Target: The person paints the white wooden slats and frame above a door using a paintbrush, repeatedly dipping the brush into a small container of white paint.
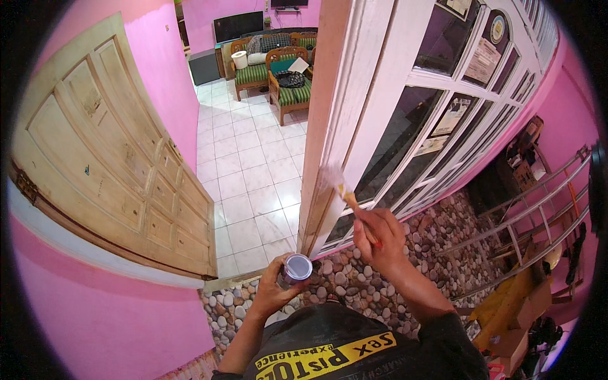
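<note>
In my right hand [381,239] is a paintbrush [350,197], its fingers closed round the handle. The whitish bristles lie against the door frame [329,139], whose front face is white while its inner side is bare pinkish brown. My left hand [272,292] is wrapped round a small open paint can [297,268], held upright below the brush near the foot of the frame. Pale grey-white paint shows inside the can.
A wooden door [104,145] stands swung inward at left. White windows [437,95] with dark panes run along the right. A metal ladder [525,234] and a cardboard box [512,345] are at far right. Green-striped chairs [291,95] sit on the tiled floor [253,164] beyond the doorway.
</note>
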A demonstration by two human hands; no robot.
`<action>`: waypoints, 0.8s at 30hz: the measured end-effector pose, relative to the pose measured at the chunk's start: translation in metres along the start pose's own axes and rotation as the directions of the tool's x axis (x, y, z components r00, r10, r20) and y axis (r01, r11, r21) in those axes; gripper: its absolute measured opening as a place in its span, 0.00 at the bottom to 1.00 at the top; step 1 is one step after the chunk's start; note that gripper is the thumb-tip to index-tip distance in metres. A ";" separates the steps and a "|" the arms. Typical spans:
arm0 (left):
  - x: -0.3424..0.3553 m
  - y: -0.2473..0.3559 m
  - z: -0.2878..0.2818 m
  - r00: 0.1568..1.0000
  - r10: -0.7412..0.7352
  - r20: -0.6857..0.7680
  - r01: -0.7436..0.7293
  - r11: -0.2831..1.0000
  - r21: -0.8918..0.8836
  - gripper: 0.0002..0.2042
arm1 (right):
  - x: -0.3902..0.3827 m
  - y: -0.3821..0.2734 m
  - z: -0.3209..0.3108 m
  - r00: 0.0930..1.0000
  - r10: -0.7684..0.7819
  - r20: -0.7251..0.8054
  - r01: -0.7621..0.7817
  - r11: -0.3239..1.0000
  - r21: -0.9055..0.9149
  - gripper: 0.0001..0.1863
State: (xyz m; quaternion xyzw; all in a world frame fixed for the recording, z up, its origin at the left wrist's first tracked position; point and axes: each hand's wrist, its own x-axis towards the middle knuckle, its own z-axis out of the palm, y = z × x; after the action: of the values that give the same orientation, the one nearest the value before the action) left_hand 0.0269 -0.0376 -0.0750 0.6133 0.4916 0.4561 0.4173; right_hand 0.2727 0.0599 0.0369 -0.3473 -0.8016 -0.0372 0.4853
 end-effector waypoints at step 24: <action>-0.010 0.000 0.000 0.999 0.038 -0.020 -0.038 0.999 -0.017 0.32 | 0.177 -0.014 -0.068 0.801 -0.302 -0.516 0.295 0.950 -0.099 0.10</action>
State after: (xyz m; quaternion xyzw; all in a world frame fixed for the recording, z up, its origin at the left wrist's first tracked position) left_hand 0.0260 -0.0470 -0.0761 0.6143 0.4799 0.4743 0.4092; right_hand 0.2649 0.1147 0.2184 -0.1967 -0.6824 -0.2120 0.6713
